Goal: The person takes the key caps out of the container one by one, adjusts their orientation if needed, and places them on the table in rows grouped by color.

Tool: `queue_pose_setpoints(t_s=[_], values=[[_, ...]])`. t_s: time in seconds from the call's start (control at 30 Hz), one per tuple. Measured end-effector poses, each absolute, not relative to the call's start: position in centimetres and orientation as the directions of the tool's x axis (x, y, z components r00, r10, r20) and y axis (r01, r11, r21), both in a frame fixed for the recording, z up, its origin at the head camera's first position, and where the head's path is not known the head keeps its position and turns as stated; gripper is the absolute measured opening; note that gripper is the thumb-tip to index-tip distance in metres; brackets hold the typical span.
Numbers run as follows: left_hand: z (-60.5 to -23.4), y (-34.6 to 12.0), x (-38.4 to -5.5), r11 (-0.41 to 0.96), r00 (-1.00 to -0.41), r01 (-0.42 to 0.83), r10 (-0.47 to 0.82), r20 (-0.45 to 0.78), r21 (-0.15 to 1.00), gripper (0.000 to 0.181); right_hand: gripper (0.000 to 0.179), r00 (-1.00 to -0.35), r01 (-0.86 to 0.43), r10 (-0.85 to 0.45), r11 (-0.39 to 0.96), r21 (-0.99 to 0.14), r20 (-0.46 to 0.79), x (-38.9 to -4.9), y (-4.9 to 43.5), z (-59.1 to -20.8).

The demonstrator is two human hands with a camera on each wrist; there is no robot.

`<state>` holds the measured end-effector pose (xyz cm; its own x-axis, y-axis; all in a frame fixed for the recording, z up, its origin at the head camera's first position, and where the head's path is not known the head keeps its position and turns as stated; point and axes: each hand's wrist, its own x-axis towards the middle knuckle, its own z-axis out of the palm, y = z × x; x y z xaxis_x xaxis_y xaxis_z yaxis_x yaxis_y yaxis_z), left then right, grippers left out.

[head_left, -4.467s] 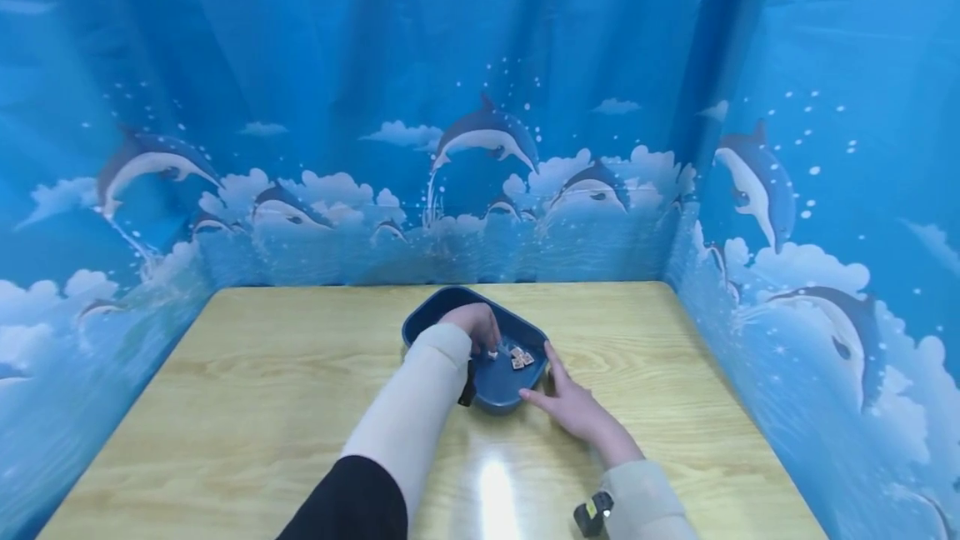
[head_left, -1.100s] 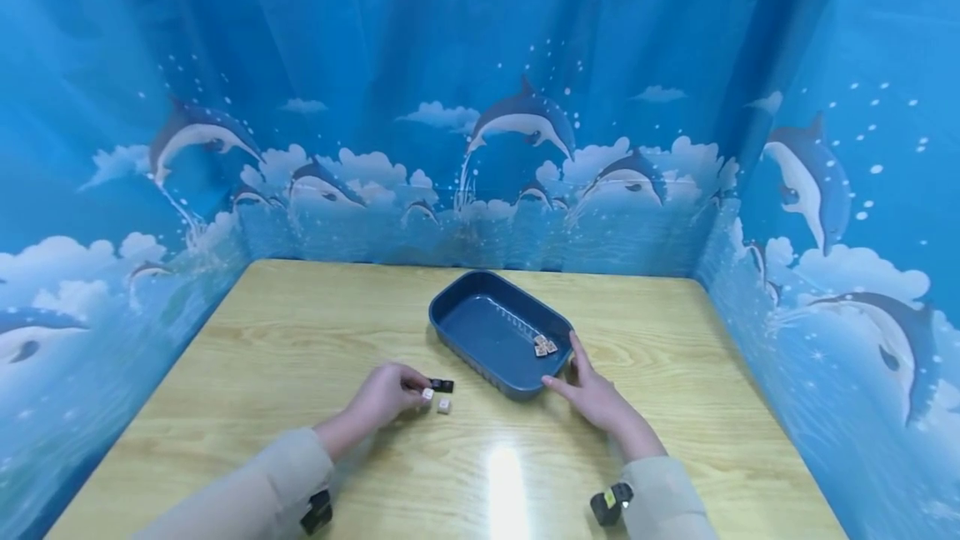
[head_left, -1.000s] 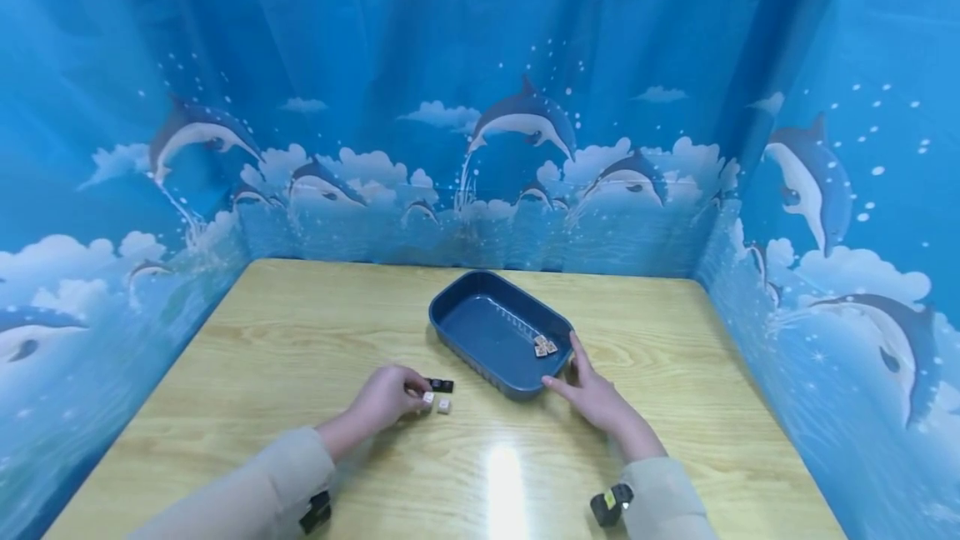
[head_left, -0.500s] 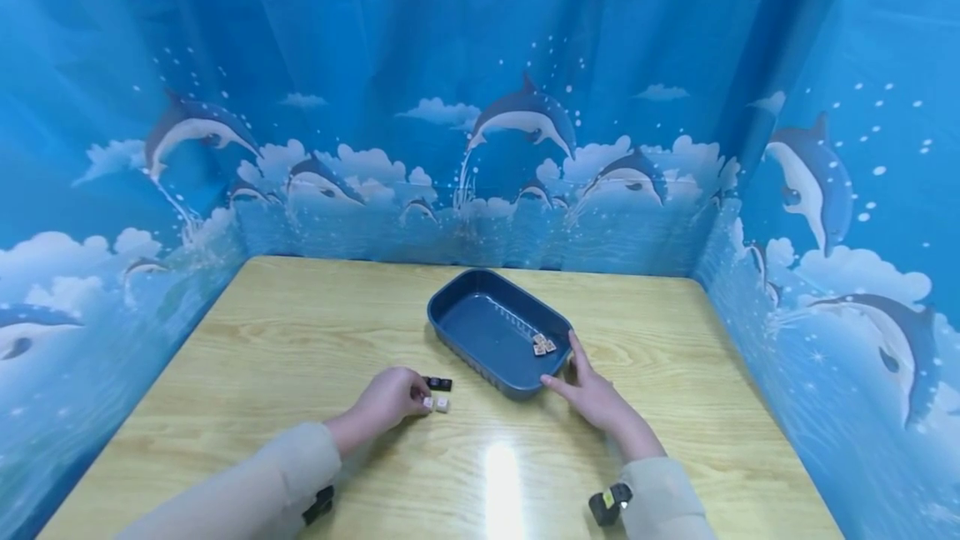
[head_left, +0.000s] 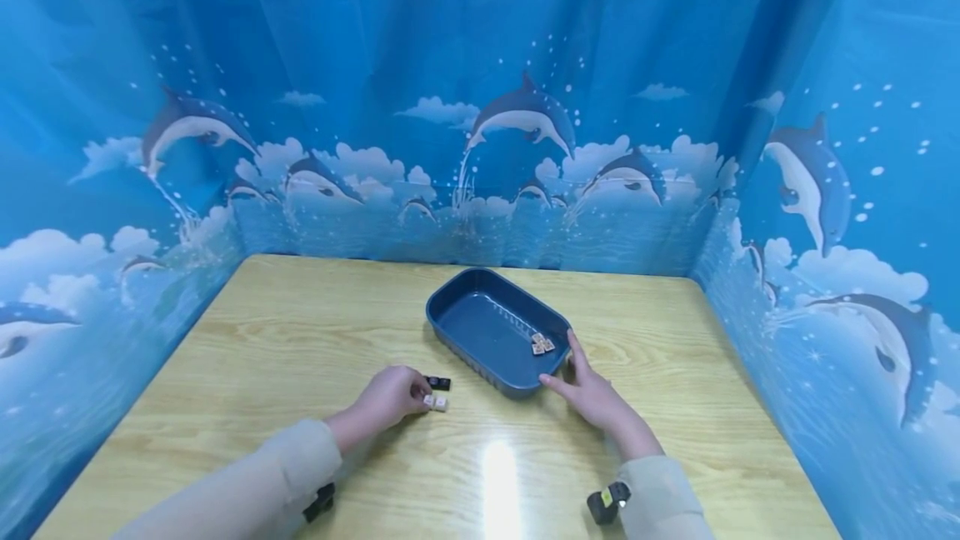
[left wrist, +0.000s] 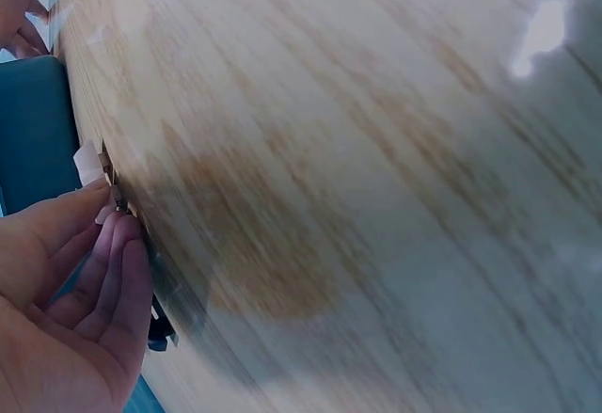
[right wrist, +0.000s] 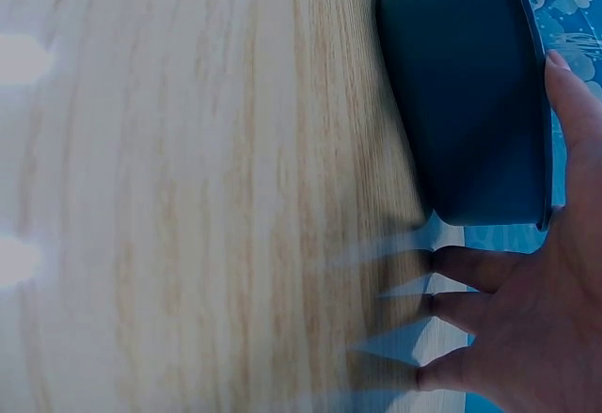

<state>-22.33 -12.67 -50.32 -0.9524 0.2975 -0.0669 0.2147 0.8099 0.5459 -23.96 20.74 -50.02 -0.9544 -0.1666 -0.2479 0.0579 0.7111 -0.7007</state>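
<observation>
My left hand (head_left: 390,397) pinches a small white keycap (head_left: 428,400) between thumb and fingertips at table level. A second white keycap (head_left: 441,403) sits right beside it on the table. Just behind them stands a short row of black keycaps (head_left: 444,384), partly covered by my fingers. In the left wrist view, the fingertips hide most of the held keycap. My right hand (head_left: 592,402) is spread at the near right corner of a dark blue tray (head_left: 480,332), its thumb touching the rim. In the right wrist view its other fingers reach down to the table.
Several brown-and-white keycaps (head_left: 542,345) lie in the tray's right end. The wooden table (head_left: 300,315) is bordered by blue dolphin-print curtains (head_left: 360,107) at the back and both sides.
Earlier, my left hand was inside the tray; it came out to the left. Over the last second, it brought the white keycap down against the other white one. My right hand stays at the tray.
</observation>
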Motion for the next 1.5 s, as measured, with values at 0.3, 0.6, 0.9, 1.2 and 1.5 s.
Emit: queue_pose_setpoints(t_s=[0.3,0.6,0.9,1.2,1.5], values=[[-50.3,-12.7,-22.5,0.812,-0.950,0.227,0.306,-0.060,0.537,0.017,0.100,-0.955,0.065,-0.161,0.707,-0.704,-0.249,-24.1,20.6,-50.1],[-50.2,-12.5,-22.6,0.806,-0.945,0.237,0.321,-0.063,0.542,0.017,0.098,-0.955,0.065,-0.157,0.714,-0.697,-0.251,-24.2,20.7,-50.2],[-48.6,-12.3,-22.9,0.799,-0.940,0.273,0.341,-0.029,0.536,0.023,0.099,-0.959,0.053,-0.159,0.709,-0.703,-0.233,-24.1,20.6,-50.1],[-44.8,-11.0,-24.9,0.779,-0.908,0.340,0.417,-0.030,0.527,0.026,0.099,-0.959,0.060,-0.153,0.709,-0.703,-0.237,-24.0,20.7,-50.0],[-41.5,-8.0,-27.6,0.781,-0.841,0.449,0.533,-0.091,0.434,0.023,0.098,-0.959,0.057,-0.156,0.711,-0.701,-0.236,-23.9,20.7,-50.1]])
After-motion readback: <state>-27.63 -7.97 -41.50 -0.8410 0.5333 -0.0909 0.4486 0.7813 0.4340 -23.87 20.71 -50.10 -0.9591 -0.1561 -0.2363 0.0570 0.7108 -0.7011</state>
